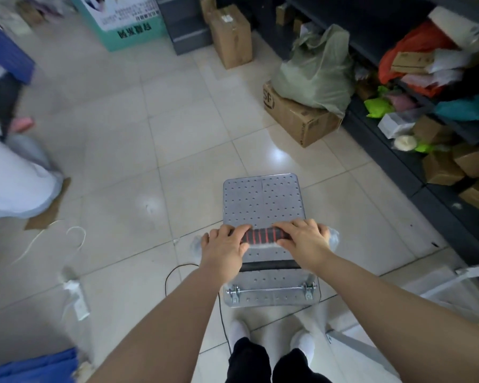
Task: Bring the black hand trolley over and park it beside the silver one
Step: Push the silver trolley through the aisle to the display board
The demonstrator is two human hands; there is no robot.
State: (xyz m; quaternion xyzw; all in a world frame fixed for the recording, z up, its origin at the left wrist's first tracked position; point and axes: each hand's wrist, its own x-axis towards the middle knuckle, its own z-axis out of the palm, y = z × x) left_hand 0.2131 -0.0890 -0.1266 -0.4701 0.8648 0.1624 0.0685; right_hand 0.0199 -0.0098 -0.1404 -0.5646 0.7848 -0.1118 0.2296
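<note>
- Left hand wrapped over black foam handle grip with red rings, left end.
- Right hand clamped on same grip, right end.
- Silver perforated metal platform trolley on pale tiled floor, directly ahead of person's white shoes.
- Brown cardboard box marked SF with grey-green plastic bag on top, ahead right, beside dark shelving.
- Black trolley not visible.
</note>
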